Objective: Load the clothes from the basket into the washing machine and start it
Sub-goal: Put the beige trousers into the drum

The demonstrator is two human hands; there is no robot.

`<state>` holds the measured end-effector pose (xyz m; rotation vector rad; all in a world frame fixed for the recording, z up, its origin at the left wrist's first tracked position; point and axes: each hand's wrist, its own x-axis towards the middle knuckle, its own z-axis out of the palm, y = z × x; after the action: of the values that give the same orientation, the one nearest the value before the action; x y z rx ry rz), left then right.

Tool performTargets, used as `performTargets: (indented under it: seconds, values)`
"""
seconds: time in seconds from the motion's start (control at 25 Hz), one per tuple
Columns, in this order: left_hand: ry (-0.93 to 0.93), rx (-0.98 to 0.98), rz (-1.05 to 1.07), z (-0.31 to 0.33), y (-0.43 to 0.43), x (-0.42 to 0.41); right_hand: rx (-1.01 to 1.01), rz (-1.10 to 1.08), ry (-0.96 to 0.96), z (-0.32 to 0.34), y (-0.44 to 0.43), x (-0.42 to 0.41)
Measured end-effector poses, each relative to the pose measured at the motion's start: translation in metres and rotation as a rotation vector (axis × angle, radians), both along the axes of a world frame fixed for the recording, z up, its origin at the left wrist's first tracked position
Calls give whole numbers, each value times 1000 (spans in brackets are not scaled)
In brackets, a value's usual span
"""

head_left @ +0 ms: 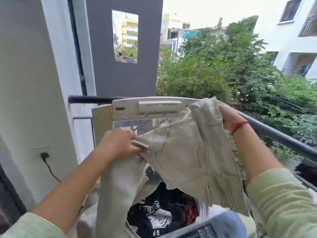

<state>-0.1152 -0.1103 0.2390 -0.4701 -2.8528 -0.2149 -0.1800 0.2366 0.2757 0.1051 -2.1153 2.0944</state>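
I hold the beige trousers (188,152) stretched out. My left hand (120,145) pinches the waistband and the right hand (229,115) curls its fingers (223,107) round the other edge. Below the fingers, dark clothes (154,215) lie in the open washing machine (159,107). I think the hanging leg may catch on the rim, or the cloth may fall over the railing (283,136) near my right fingers.
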Motion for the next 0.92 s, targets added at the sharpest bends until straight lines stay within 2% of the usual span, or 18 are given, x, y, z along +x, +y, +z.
performTargets:
  seconds: [0.12,0.2,0.24,0.32,0.4,0.44,0.52,0.6,0.64,0.68,0.76,0.8,0.84,0.92]
  values:
    - [-99,-107,-23,-48,37,-23,146,108,-205,-49,44,-23]
    - [-175,-77,-58,-64,46,-35,125,99,-270,-68,50,-20]
    - [-279,-2,-97,-68,44,-40,76,124,-276,-71,50,-16]
    - [-602,246,-207,-75,36,-43,-75,121,-278,-66,46,-14]
    - [-815,405,-202,-89,18,-43,-136,112,-293,-69,44,-19]
    - [-822,417,-148,-103,5,-42,-133,108,-307,-75,42,-21]
    - [-696,339,33,-141,-28,-39,-65,80,-339,-93,30,-21]
    - [-558,274,229,-182,-62,-27,199,103,-338,-118,15,-21]
    - [-524,302,294,-194,-76,-17,467,184,-334,-131,6,-20]
    - [-534,336,328,-204,-88,-7,831,301,-342,-146,-1,-23]
    - [-649,362,303,-215,-107,12,1554,477,-261,-163,-27,-19]
    - [-733,357,268,-221,-115,22,1753,454,-158,-165,-47,-14]
    - [-797,346,227,-224,-120,31,1776,391,-60,-166,-68,-10]
    - [-847,325,205,-228,-127,43,1593,415,42,-171,-112,-2]
